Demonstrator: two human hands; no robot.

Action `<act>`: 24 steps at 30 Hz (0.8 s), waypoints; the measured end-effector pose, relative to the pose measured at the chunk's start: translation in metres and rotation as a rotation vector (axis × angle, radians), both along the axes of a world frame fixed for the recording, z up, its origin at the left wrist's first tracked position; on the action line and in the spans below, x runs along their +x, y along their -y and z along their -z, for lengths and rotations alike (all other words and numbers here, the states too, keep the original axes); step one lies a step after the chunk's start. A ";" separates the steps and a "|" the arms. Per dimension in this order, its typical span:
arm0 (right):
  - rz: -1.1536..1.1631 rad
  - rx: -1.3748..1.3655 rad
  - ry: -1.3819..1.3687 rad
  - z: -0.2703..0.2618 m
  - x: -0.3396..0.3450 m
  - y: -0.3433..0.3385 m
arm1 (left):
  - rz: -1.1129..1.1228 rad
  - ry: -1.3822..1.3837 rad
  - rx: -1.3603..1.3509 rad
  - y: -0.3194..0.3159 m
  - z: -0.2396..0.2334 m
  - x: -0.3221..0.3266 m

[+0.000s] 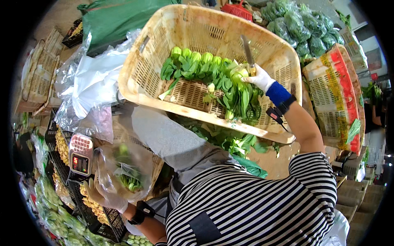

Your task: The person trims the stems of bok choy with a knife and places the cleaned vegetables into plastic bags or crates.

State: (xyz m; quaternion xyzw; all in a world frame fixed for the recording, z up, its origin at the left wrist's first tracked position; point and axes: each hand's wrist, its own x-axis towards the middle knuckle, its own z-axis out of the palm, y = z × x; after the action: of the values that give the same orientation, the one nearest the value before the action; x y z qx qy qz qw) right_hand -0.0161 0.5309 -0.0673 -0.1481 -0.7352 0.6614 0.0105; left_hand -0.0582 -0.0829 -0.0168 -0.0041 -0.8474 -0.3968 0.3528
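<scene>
My right hand [260, 79], in a white glove, grips a knife [247, 50] by its yellowish handle, blade pointing up and away. Its fingers also touch a head of bok choy [239, 75] in a large cream plastic crate [154, 106]. More bok choy [197, 64] lies in a row inside, pale bases away from me. My left hand [106, 196], gloved too, has its fingers apart at the near edge of a clear plastic bag [103, 163]. Leafy greens [130, 181] show in the bag; whether my left fingers touch the plastic is unclear.
A digital scale [81, 153] with a lit display stands left of the bag. Black crates hold yellowish produce [94, 204]. Plastic bags [92, 83] are heaped left of the cream crate. Bagged greens [303, 27] and another crate [326, 98] stand on the right.
</scene>
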 end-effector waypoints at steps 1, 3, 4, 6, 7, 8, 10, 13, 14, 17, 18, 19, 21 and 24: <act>-0.003 0.024 -0.038 -0.034 0.001 0.017 | 0.090 -0.118 -0.251 -0.011 -0.009 -0.006; -0.070 0.052 -0.166 -0.085 0.011 0.042 | 0.258 -0.069 -0.087 -0.050 -0.025 -0.015; -0.093 0.081 -0.237 -0.105 0.013 0.056 | 0.323 0.094 0.321 -0.078 -0.037 -0.010; -0.136 0.042 -0.289 -0.139 0.024 0.085 | 0.620 0.106 0.383 -0.115 -0.057 -0.007; -0.171 -0.002 -0.355 -0.155 0.028 0.106 | 0.742 0.069 0.392 -0.133 -0.059 -0.006; -0.193 -0.051 -0.395 -0.165 0.034 0.123 | 0.815 0.262 0.213 -0.141 -0.074 -0.005; -0.203 -0.163 -0.469 -0.173 0.044 0.159 | 1.021 0.137 -0.049 -0.162 -0.096 0.002; -0.279 -0.292 -0.647 -0.155 0.057 0.197 | 1.235 0.217 -0.037 -0.191 -0.109 0.016; -0.341 -0.282 -0.696 -0.154 0.058 0.212 | 1.227 0.183 -0.086 -0.195 -0.113 0.022; -0.307 -0.321 -0.612 -0.140 0.072 0.239 | 1.274 0.424 0.013 -0.189 -0.099 0.034; -0.325 -0.299 -0.622 -0.133 0.071 0.238 | 1.292 0.559 0.095 -0.188 -0.089 0.036; -0.147 -0.288 -0.515 -0.132 0.080 0.249 | 1.268 0.541 0.130 -0.186 -0.081 0.038; -0.106 -0.114 -0.446 -0.124 0.086 0.252 | 1.221 0.503 0.195 -0.184 -0.069 0.042; -0.027 0.052 -0.393 -0.111 0.092 0.257 | 1.234 0.565 0.356 -0.188 -0.048 0.050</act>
State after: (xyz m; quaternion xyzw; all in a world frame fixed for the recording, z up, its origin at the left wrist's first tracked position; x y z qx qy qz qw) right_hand 0.0759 0.2738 0.0435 -0.0060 -0.7378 0.6584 0.1489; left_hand -0.0082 0.1053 0.0307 -0.3232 -0.6716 -0.6432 -0.1755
